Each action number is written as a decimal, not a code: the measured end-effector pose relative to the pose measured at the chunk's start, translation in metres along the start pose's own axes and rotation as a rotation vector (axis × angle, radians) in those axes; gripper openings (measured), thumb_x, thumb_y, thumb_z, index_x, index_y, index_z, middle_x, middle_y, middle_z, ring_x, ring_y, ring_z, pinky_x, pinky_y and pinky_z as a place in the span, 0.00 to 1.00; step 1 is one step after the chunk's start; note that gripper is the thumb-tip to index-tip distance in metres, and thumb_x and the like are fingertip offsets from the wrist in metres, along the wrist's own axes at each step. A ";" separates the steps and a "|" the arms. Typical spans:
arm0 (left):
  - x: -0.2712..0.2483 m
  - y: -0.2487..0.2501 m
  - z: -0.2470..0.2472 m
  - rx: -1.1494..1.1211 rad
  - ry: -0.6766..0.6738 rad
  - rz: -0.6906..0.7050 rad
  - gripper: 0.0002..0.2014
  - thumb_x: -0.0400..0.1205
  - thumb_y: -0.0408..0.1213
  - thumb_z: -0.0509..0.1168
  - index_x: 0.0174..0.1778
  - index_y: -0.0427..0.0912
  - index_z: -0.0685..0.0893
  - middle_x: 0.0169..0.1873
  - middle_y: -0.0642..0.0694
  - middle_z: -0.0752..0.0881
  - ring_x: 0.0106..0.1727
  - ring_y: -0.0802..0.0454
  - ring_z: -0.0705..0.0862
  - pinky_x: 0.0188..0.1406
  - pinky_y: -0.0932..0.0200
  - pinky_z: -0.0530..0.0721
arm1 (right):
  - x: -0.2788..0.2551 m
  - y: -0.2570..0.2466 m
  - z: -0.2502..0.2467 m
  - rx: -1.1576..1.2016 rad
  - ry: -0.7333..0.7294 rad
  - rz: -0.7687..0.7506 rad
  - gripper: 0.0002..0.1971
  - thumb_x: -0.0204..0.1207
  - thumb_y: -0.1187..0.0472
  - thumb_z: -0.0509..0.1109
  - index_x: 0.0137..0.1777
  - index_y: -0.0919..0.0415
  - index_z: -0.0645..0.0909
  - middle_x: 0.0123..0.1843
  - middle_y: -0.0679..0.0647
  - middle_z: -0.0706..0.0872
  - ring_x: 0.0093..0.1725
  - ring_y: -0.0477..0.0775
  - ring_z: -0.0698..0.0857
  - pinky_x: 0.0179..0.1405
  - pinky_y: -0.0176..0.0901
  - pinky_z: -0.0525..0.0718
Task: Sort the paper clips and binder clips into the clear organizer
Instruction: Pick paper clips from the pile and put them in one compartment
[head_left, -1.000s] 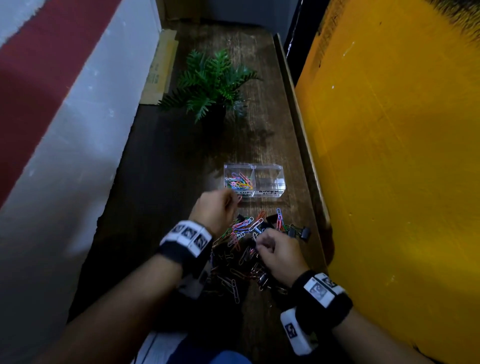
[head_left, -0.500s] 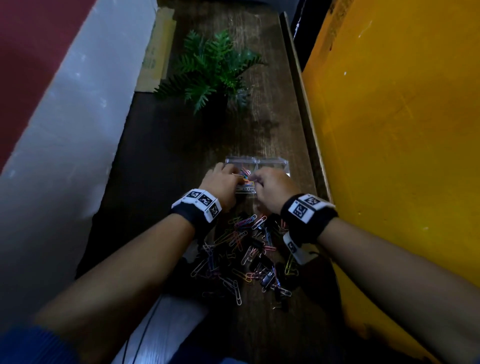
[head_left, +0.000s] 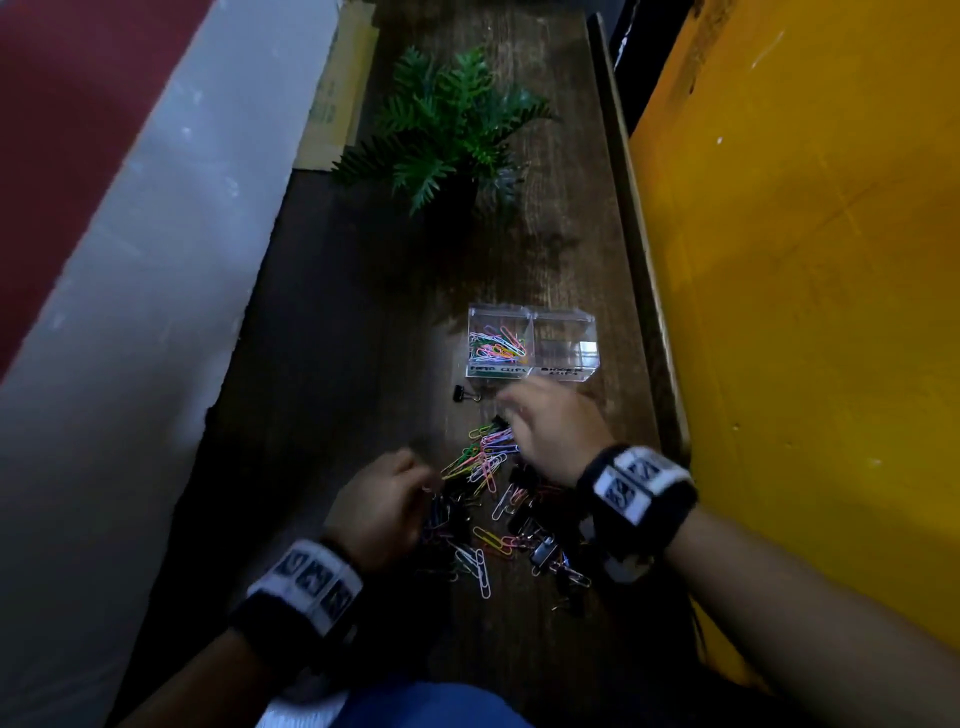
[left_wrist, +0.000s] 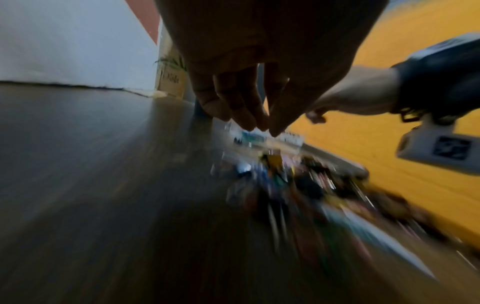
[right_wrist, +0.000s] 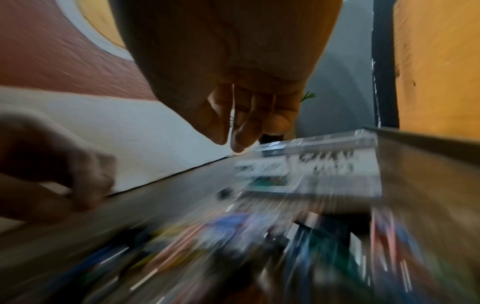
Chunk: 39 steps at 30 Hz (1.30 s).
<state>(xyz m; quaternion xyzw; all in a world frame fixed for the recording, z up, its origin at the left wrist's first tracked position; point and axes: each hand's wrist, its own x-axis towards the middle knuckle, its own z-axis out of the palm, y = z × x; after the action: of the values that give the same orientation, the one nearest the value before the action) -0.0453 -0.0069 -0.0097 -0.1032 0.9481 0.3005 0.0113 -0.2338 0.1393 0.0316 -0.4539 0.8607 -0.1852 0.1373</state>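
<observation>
Over the loose clip pile on the counter, both hands hang with fingers loosely curled, left hand and right hand holding nothing; the clear organizer sits just beyond.

Lighting: dim, shadowed tabletop; yellow wall brightest. Head view: mostly sharp, both hands motion-smeared, edges bowed by wide lens. Wrist views: heavy streaking blur across clip pile; nearest fingers reasonably sharp.

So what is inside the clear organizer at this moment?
The clear organizer has coloured paper clips in its left compartment. The right compartment shows no clips. Nothing covers either from above.
</observation>
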 end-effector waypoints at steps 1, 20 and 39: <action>-0.016 -0.002 0.006 -0.012 -0.015 0.007 0.08 0.73 0.44 0.59 0.45 0.52 0.81 0.42 0.50 0.82 0.42 0.48 0.82 0.35 0.56 0.83 | -0.020 -0.006 0.008 0.019 0.004 -0.009 0.08 0.76 0.58 0.63 0.48 0.55 0.84 0.44 0.52 0.85 0.42 0.56 0.84 0.39 0.49 0.84; -0.118 0.006 0.034 0.069 -0.170 -0.065 0.12 0.75 0.53 0.56 0.41 0.56 0.84 0.45 0.59 0.73 0.37 0.62 0.78 0.29 0.75 0.73 | -0.180 -0.034 0.077 -0.046 -0.273 0.044 0.08 0.66 0.50 0.77 0.38 0.48 0.80 0.41 0.42 0.78 0.37 0.41 0.78 0.34 0.30 0.77; -0.095 0.026 0.047 0.201 -0.352 -0.289 0.24 0.82 0.57 0.45 0.67 0.48 0.71 0.70 0.49 0.69 0.68 0.52 0.70 0.61 0.57 0.76 | -0.146 -0.053 0.071 -0.077 -0.282 0.226 0.07 0.79 0.62 0.64 0.56 0.58 0.76 0.56 0.53 0.79 0.55 0.54 0.77 0.54 0.43 0.76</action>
<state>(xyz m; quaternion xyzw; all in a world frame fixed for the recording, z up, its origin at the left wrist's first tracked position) 0.0401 0.0591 -0.0255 -0.1822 0.9320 0.2133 0.2294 -0.0862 0.2198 0.0018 -0.3805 0.8850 -0.0701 0.2591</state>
